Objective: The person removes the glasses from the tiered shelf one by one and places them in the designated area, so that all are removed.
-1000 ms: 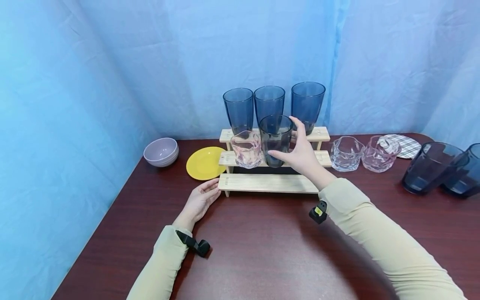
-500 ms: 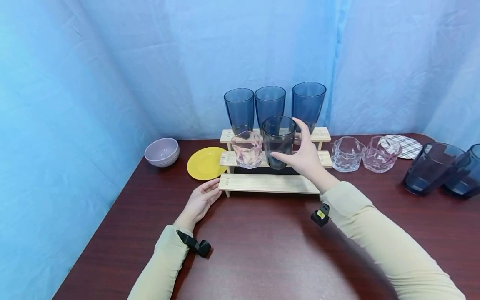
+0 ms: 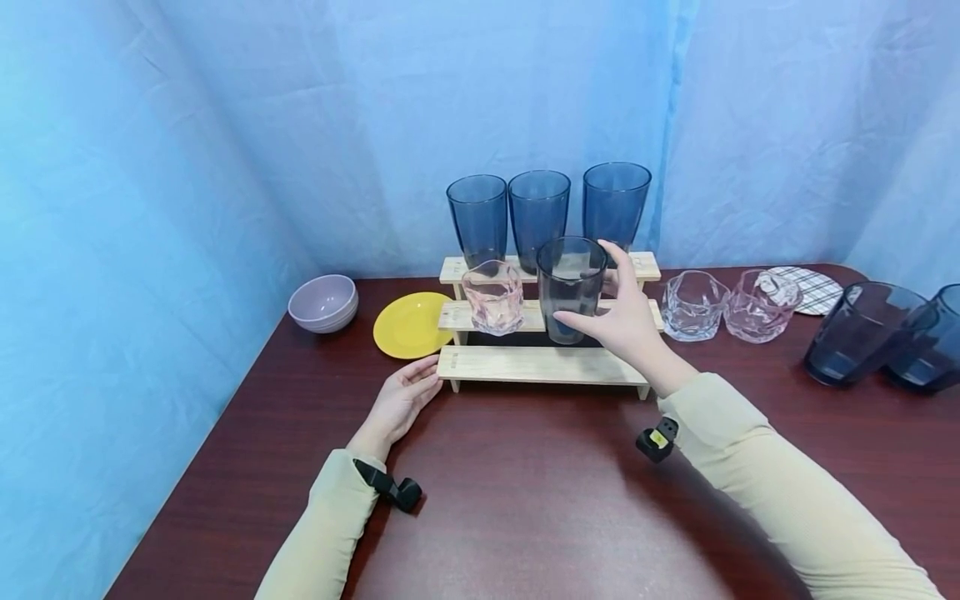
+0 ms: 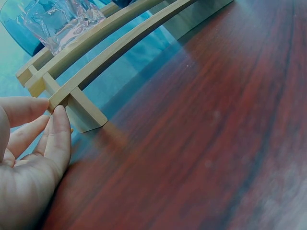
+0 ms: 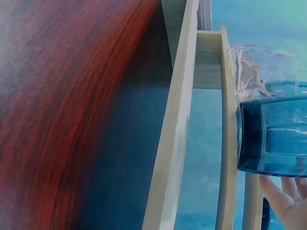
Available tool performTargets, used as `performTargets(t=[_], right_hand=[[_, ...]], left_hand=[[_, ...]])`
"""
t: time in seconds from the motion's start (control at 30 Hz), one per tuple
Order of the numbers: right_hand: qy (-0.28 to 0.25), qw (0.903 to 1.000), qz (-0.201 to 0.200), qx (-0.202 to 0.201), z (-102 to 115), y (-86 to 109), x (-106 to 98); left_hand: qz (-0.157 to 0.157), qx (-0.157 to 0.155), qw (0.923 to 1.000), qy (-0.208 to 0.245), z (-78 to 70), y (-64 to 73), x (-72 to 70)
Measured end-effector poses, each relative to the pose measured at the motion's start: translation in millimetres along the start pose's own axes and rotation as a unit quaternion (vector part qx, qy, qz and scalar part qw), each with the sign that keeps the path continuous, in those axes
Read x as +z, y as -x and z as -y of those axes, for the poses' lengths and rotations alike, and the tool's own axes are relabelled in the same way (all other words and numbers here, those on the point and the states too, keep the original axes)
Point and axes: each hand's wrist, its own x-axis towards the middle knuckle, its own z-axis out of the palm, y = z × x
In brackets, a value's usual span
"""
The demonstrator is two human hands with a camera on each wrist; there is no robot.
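Note:
My right hand point(image 3: 622, 321) grips a dark, tall glass tumbler point(image 3: 572, 287) from its right side, thumb in front. The tumbler is upright at the middle step of a three-step wooden display rack point(image 3: 540, 364); in the right wrist view its base point(image 5: 249, 136) is right at the step's edge. To its left on that step sits a pinkish wavy glass point(image 3: 493, 302). Three blue tumblers point(image 3: 477, 218) stand along the top step, partly behind the held one. My left hand point(image 3: 401, 404) pinches the left end of the bottom step between thumb and fingers point(image 4: 60, 136).
Left of the rack lie a yellow plate point(image 3: 411, 325) and a lilac bowl point(image 3: 324, 304). To the right are a clear wavy glass point(image 3: 692, 308), a pink one point(image 3: 759, 310), a checked round plate point(image 3: 813, 292) and two dark tumblers point(image 3: 855, 342). A blue curtain point(image 3: 420, 100) hangs behind.
My right hand has carried the dark tumbler to the right along the middle step and slightly toward me, widening its gap from the pinkish glass. The left hand stays on the rack's end.

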Motion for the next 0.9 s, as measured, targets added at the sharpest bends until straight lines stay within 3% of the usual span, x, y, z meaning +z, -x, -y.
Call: performTargets(t=[0.23, 0.8, 0.9], right_hand=[[0.038, 0.9993, -0.009, -0.002, -2, 7.0, -3], [-0.052, 0.9957, -0.058, -0.051, -11, 30.8, -19], [-0.040, 0.9959, -0.062, -0.053, -13, 35.5, -25]], left_hand=[[-0.002, 0.000, 1.0000, 0.004, 2.1, -0.4, -0.5], [0.003, 0.001, 1.0000, -0.001, 0.8, -1.7, -0.3], [0.003, -0.001, 1.0000, 0.001, 0.3, -1.8, -0.3]])
